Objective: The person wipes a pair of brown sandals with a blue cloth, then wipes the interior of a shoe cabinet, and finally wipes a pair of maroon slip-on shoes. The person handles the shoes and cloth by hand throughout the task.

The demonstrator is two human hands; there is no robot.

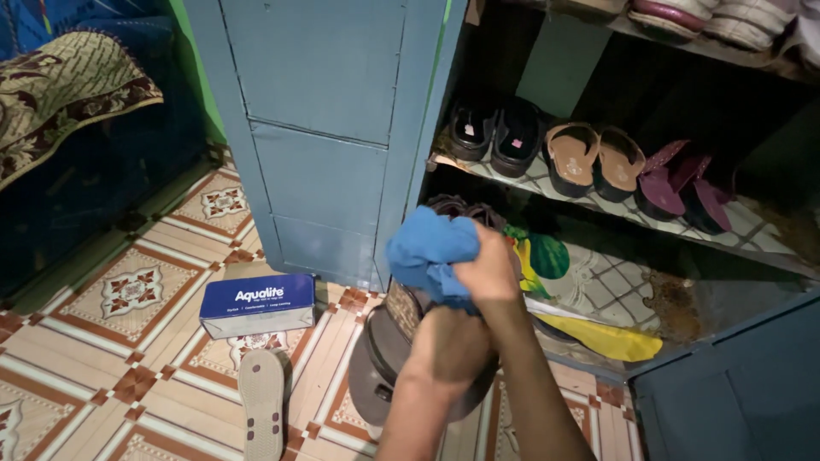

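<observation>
My left hand [450, 343] grips a dark brown sandal [377, 358] from above and holds it tilted just over the tiled floor. My right hand [489, 271] is closed on a bunched blue cloth [425, 250] and presses it against the upper part of the sandal. Both hands are in front of the open lower shelf of a shoe cupboard. The sandal's top is partly hidden by the cloth and my hands.
A blue box [256, 304] and a single pale sandal, sole up [262, 401], lie on the patterned floor tiles. The blue cupboard door [325, 128] stands at the left. The shelf holds black [495, 132], tan [594, 158] and maroon [683, 183] pairs; yellow-green items [602, 339] lie below.
</observation>
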